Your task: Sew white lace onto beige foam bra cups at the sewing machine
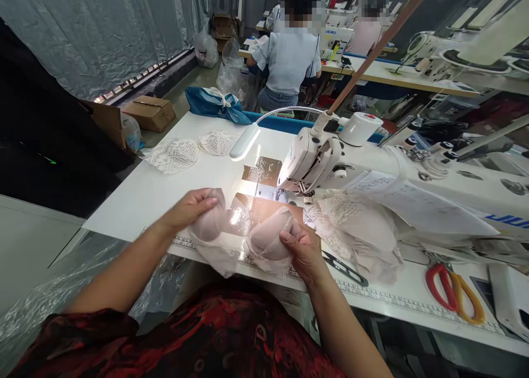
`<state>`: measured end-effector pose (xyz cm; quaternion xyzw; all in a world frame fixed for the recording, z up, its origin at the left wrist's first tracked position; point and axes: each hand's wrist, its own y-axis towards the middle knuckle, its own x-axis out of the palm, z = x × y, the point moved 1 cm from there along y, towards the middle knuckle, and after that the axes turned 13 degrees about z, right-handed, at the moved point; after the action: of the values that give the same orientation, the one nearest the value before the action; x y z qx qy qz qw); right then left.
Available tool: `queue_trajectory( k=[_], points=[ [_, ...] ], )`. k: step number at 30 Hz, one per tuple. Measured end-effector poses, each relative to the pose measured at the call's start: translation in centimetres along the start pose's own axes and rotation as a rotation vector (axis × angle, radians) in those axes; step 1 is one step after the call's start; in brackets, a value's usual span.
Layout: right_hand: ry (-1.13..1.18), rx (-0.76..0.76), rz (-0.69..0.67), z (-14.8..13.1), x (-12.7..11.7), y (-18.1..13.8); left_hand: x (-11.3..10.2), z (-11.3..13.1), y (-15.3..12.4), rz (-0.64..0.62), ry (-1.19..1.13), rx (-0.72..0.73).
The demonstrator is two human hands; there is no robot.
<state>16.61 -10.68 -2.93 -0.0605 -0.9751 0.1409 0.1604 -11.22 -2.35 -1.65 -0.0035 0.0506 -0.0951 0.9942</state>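
Note:
A pale pink bra [268, 237] with two moulded cups hangs between my hands over the table's front edge. My left hand [194, 207] is closed on the outer side of one cup, thumb on top. Around the edge of the other cup, my right hand [303, 251] is closed with its thumb in front. Thin fabric sags below the cups. Just beyond stands a white sewing machine [326, 157], its needle area lit. Right of the needle lies a heap of pale lace and fabric pieces [363, 229].
Two lace cup pieces [173, 155] lie at the table's far left. Scissors [454, 292] with red and orange handles rest at the right, and a dark flat tool [345, 269] lies nearer. A lamp [244, 141] arches over the table. A co-worker [289, 58] sits ahead.

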Motion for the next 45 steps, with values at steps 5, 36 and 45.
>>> queue_trajectory(
  k=[5, 36, 45],
  points=[
    [-0.457, -0.286, -0.044, -2.5, 0.7, -0.9, -3.4, 3.2, 1.2, 0.130, 0.646, 0.218],
    [-0.169, -0.022, -0.111, 0.3, 2.0, -3.0, 6.8, 0.7, -4.7, -0.608, -0.127, -0.271],
    [-0.184, -0.112, 0.050, 0.3, 1.3, -2.1, 7.5, 1.3, -4.9, -0.442, -0.077, -0.199]
  ],
)
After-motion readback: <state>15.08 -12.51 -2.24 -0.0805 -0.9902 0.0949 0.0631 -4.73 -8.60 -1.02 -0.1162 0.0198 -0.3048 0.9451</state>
